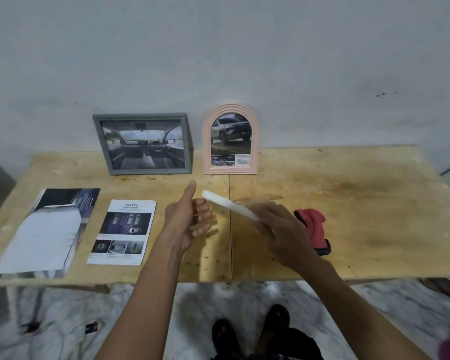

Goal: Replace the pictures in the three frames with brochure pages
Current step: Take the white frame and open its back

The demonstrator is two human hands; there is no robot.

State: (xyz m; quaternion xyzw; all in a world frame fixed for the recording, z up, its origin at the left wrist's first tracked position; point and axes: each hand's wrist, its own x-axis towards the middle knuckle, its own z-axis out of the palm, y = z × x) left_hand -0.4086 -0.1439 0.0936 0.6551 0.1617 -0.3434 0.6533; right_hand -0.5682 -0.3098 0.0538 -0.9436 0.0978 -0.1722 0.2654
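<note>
Frames, three in count, as I log them from the head view. Grey frame (142, 144): rectangular, upright against the wall, well beyond my left fingers (202, 216), showing a car-interior picture. Pink arched frame (231, 139): upright just beside the grey one, beyond both sets of fingers, showing an off-road vehicle page. White frame (230, 205): seen edge-on, raised above the desk (348, 203) between my two hands, tilted, its near end under my right fingers (266, 224).

Clear sheet (259, 200): a thin transparent pane, apparently the glazing, lying along the white frame just past my right fingers; I cannot tell whether it touches the frame.

Left hand (186, 222): palm turned toward the right, thumb up, fingers loosely curled and narrow, close to the white frame's far end; I cannot tell whether they grip anything.

Right hand (281, 235): back to the camera, fingers wrapped over the near end of the white frame, holding it.

Brochure page (122, 231): headed "SAFETY", flat on the desk, left of my left fingers.

Large brochure (46, 232): flat on the desk, further left again, near the desk's left end.

Red cloth (313, 227): bunched on the desk, just right of my right fingers.
</note>
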